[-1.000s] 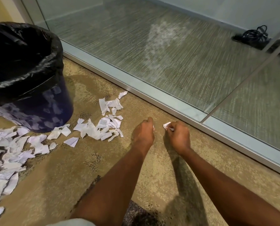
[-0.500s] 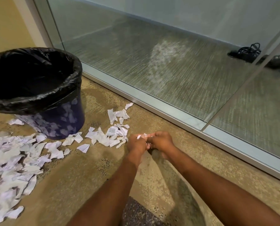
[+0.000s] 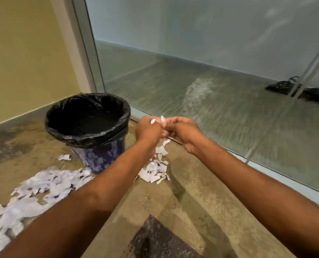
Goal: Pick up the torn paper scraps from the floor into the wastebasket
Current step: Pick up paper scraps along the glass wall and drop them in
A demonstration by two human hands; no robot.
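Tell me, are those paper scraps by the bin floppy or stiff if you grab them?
Probably floppy: the paper scraps lie curled and crumpled on the floor. Likely very light, since the left hand and right hand pinch the held scraps in just their fingers. Being small and thin, some could slip out and flutter down.

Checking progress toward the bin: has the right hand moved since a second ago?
Yes. The right hand, pinching paper scraps, has risen from the floor toward the wastebasket, now beside its rim.
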